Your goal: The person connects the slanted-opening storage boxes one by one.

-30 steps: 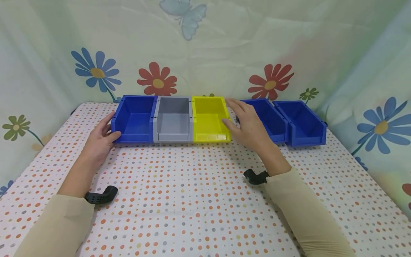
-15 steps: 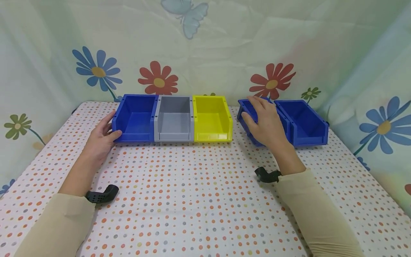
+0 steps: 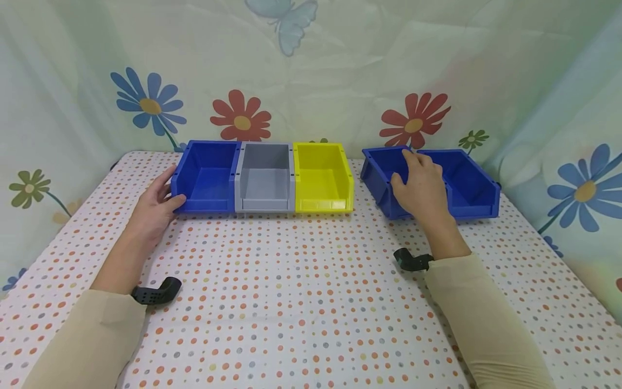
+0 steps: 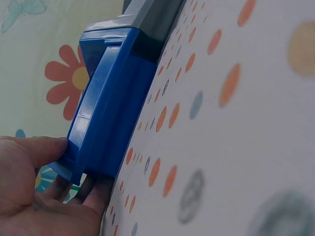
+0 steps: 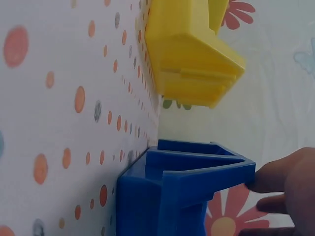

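Note:
My left hand (image 3: 154, 209) holds the left wall of a blue storage bin (image 3: 206, 186) at its front corner. In the left wrist view the thumb (image 4: 47, 150) lies on the rim, with the fingers along the outer side. That bin stands against a grey bin (image 3: 264, 189), and a yellow bin (image 3: 324, 186) adjoins the grey one. My right hand (image 3: 425, 189) is over another blue bin (image 3: 381, 178), thumb above its inside. In the right wrist view the fingers are loosely bent near the rim, with nothing visible between them and the thumb.
A further blue bin (image 3: 468, 183) stands to the right, beside the one under my right hand. A gap separates the yellow bin from this right pair. A dotted cloth (image 3: 291, 292) covers the table, and a flowered curtain (image 3: 330, 75) hangs behind.
My right hand has moved right from the yellow bin's right side to over the nearer blue bin of the right pair. My left hand has stayed on the left blue bin.

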Available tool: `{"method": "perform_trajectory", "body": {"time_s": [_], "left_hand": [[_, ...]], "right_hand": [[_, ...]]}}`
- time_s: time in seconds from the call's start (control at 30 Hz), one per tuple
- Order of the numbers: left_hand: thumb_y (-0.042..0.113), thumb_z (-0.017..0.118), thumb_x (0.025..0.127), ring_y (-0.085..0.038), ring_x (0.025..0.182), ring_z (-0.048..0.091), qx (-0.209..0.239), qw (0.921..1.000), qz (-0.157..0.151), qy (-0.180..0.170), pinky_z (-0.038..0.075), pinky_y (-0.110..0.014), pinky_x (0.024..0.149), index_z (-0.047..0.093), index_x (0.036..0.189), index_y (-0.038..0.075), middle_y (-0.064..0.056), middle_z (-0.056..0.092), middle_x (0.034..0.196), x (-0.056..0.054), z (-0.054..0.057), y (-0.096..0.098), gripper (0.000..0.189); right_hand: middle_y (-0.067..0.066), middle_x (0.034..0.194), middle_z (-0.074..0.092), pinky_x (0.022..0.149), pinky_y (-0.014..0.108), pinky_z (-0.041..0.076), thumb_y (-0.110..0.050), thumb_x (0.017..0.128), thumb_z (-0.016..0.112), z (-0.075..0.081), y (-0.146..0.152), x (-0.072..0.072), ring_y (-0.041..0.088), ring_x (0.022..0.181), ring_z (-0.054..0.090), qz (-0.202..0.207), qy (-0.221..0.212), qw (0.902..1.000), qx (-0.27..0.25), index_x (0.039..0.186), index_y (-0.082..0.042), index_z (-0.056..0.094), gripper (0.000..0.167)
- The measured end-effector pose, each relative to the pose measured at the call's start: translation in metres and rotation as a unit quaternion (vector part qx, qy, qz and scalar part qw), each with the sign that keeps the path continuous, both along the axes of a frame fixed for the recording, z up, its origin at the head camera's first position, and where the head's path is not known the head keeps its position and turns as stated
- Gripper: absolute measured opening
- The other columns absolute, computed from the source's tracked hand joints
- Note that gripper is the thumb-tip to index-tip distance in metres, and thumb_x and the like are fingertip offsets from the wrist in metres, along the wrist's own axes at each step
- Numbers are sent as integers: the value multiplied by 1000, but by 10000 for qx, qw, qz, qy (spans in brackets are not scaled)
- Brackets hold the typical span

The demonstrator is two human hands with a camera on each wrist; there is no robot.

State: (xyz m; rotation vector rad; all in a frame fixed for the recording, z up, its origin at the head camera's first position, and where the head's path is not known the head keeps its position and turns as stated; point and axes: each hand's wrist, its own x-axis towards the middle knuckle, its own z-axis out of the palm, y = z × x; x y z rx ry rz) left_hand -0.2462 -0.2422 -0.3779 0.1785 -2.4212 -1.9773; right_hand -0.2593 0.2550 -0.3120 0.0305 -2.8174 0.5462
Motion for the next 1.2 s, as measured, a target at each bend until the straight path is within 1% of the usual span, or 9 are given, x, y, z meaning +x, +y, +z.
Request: {"method": "perform_trajectory", "body": {"time_s": [0.17,0.37,0.57,0.7,0.83,0.97,1.1,1.17,1.2], "left_hand": [[9,46,109,-36,161,14,-34,10000,-3,-2,26,-59,125,14,164,46,-6,5,176,-2,-1,2,73],[9,48,109,-35,161,15,-81,10000,14,-13,26,-59,125,15,163,48,-7,6,176,-3,0,3,74],[8,48,109,-35,160,17,-76,10000,39,-30,27,-57,126,16,163,49,-8,7,176,-2,2,4,75],[8,48,109,-35,160,18,-80,9999,57,-40,27,-57,126,16,163,49,-8,7,176,-2,3,4,75],[7,48,108,-35,160,17,-22,10000,80,-54,26,-57,126,16,163,49,-9,6,176,-1,3,2,75],[7,48,108,-36,160,16,22,9999,98,-71,25,-58,126,16,163,48,-9,6,176,-1,1,1,75],[8,47,109,-36,160,15,61,9999,77,-61,24,-59,126,16,163,48,-8,5,176,-1,0,1,74],[8,46,109,-36,161,15,60,9999,64,-50,24,-59,126,16,163,48,-8,5,176,-1,0,1,74],[8,46,109,-36,161,15,63,10000,59,-42,24,-59,126,16,163,48,-8,5,176,-1,1,1,73]], "right_hand": [[39,157,30,108,79,35,-26,105,48,-2,6,-2,63,140,29,-362,-436,9984,34,162,0,27,66],[41,156,30,104,76,41,-28,103,49,-5,10,-4,62,137,30,-743,-397,9964,112,159,2,31,66],[43,150,37,102,74,41,-31,104,49,-5,12,-3,63,129,35,-805,-662,9935,456,156,6,36,65],[41,151,39,103,75,39,-32,104,50,-2,10,-3,62,129,35,-791,-691,9935,430,155,5,38,64],[40,149,43,102,75,40,-33,104,50,0,4,-3,61,127,38,-724,-572,9954,277,154,4,41,62],[40,148,43,101,74,42,-29,103,50,0,5,-4,60,127,39,-711,-405,9966,-56,154,3,43,60],[40,153,38,105,73,41,-24,103,47,-2,17,-6,62,133,39,-704,-652,9940,-533,158,4,34,63],[38,156,37,97,68,48,-22,102,45,-2,23,-7,58,118,51,-657,-866,9911,-767,160,3,30,64],[37,157,36,92,65,49,-20,102,43,-2,26,-8,56,114,53,-606,-949,9899,-857,160,2,29,64]]}}
